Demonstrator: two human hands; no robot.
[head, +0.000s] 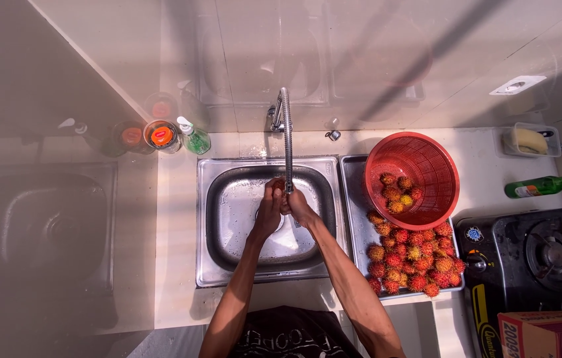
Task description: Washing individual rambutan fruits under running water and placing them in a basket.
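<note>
My left hand (269, 209) and my right hand (299, 207) are pressed together over the steel sink (228, 219), right under the spout of the tall tap (286, 132). Whether anything is held between them I cannot tell. A pile of red and yellow rambutans (412, 260) lies on the drainboard (357, 225) to the right of the sink. A red plastic colander (414, 179) stands tilted beside the pile, with several rambutans inside.
A green dish soap bottle (195, 138) and an orange-lidded jar (161, 136) stand at the back left. A green glass bottle (546, 186) lies right. A black gas stove (533, 258), a cardboard box (550, 335) and a soap dish (530, 140) are on the right.
</note>
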